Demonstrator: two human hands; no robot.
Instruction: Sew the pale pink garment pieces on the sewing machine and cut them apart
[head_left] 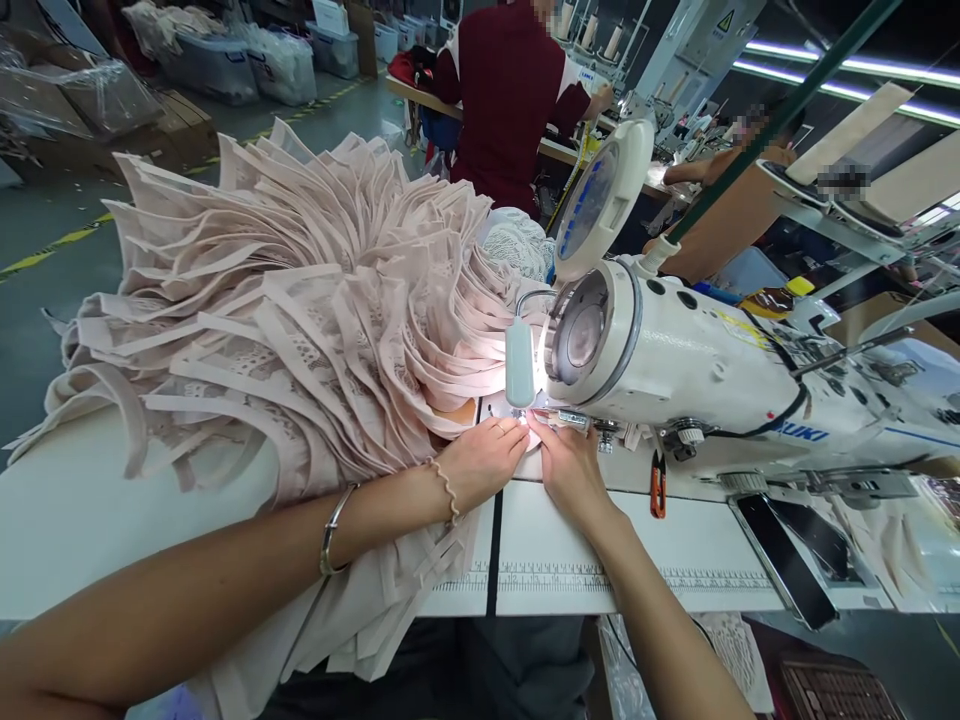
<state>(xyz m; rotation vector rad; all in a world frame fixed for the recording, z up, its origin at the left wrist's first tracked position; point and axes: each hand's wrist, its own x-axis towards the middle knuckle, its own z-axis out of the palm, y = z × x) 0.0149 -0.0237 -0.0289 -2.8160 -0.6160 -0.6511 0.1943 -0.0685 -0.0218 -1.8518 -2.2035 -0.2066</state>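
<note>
Guiding pink fabric (533, 440) at the JUKI sewing machine (675, 370), is that our step?

Looks like it. The fabric's just below the lamp (520, 368), our left hand (484, 466) and right hand (573, 472) both on it. Can't tell if either grip is pinched together or just pressing.

And next?

We'd say it calls for keeping that edge flat and feeding slowly.

One camera, up on the wearer's head, looking forward and down! It catches the left hand (484, 465) and right hand (574, 472) close, mid-frame, the table (562, 530) beneath them, the machine (675, 350) near on the right, and it reaches over to the floor (52, 215) and a co-worker's back (499, 100), farther off up top.
</note>
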